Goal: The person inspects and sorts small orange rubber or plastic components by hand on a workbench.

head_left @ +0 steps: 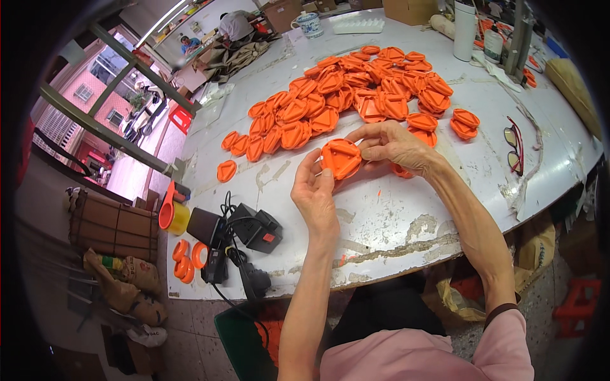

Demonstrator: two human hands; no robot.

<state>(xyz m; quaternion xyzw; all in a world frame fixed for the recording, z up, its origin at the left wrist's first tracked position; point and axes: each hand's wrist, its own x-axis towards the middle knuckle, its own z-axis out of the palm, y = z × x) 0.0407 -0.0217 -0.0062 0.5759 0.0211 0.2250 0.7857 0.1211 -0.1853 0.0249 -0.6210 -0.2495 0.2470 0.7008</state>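
Your left hand [316, 198] and right hand [397, 147] grip an orange triangle-ridged disc [341, 159]; slack fingertips could drop it near you.

Near ctr, twd 1 o'clock: orange disc's [341, 159] underside hidden; not all fingertips of L hand [316, 200] & R hand [397, 147] visible. 1 o'clock: lower discs in pile [337, 82] covered; cardboard box [410, 11] cut by top edge. 11 o'clock: far person [235, 26] too small for detail. 6–7 o'clock: pink top [394, 355], green crate [232, 343] cut by btm edge.
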